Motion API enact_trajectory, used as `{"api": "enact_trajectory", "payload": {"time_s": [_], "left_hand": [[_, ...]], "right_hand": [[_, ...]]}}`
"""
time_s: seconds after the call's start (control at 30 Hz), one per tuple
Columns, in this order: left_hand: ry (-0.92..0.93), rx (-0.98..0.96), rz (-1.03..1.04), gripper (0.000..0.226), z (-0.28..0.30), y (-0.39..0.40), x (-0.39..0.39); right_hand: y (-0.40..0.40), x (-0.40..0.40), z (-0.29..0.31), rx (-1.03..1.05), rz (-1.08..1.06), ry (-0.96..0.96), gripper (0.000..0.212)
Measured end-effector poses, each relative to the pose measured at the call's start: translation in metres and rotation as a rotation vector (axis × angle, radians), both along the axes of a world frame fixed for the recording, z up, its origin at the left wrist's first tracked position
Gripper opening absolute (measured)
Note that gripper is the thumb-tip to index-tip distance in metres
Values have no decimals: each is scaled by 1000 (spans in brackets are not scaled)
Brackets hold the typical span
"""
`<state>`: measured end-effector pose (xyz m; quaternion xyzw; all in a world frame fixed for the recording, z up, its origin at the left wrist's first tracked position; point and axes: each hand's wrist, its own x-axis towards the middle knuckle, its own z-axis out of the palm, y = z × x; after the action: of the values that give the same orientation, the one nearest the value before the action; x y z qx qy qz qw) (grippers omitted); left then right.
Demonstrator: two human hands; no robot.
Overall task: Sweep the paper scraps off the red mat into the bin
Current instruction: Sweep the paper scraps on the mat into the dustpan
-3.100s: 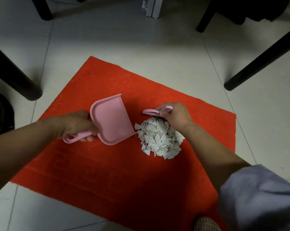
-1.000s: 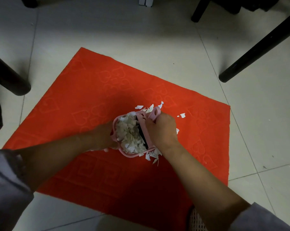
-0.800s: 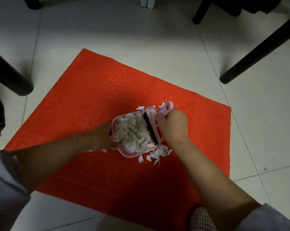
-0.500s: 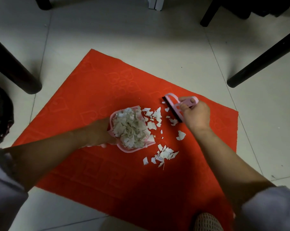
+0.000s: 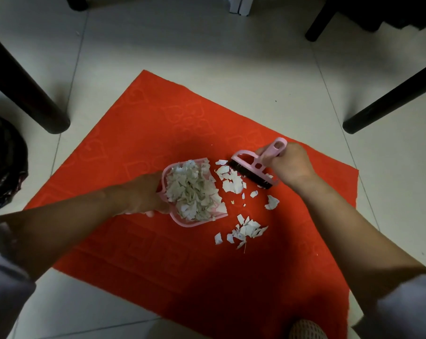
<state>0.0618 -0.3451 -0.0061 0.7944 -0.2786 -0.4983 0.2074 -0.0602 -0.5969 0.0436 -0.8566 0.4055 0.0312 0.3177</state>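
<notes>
The red mat [image 5: 138, 133] is laid on pale floor tiles [image 5: 207, 52], bare floor left between its edges and the dark furniture legs [image 5: 28, 94]. No writing can be read. The pink dustpan [image 5: 182, 222], heaped with paper scraps [image 5: 192, 189], is gripped by the left hand [image 5: 143, 194]. The pink brush [image 5: 253, 165] is gripped by the right hand [image 5: 292, 165], loose scraps [image 5: 243, 231] lying beside.

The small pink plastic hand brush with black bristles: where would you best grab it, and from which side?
Grip the pink hand brush by its slim looped handle, coming from above on the side away from the bristles. The handle sticks up from the middle of the wide head, clear of the red mat; the right hand holds it there.
</notes>
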Motion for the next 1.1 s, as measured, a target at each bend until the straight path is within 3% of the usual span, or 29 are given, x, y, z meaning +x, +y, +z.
{"api": "enact_trajectory", "payload": {"time_s": [0.23, 0.43, 0.73, 0.93, 1.1], "left_hand": [[-2, 18, 11, 73, 1, 3, 0], [-9, 21, -4, 71, 1, 9, 1], [-11, 29, -1, 71, 4, 12, 0], [-23, 47, -38, 74, 6, 12, 1], [-29, 45, -9, 68, 11, 12, 2]], "right_hand": [[15, 24, -6, 53, 12, -159, 20], [21, 22, -6, 64, 262, 77, 25], [16, 23, 2, 68, 160, -102, 22], [18, 9, -3, 54, 340, 135, 28], [5, -6, 14, 107, 193, -62, 24]]}}
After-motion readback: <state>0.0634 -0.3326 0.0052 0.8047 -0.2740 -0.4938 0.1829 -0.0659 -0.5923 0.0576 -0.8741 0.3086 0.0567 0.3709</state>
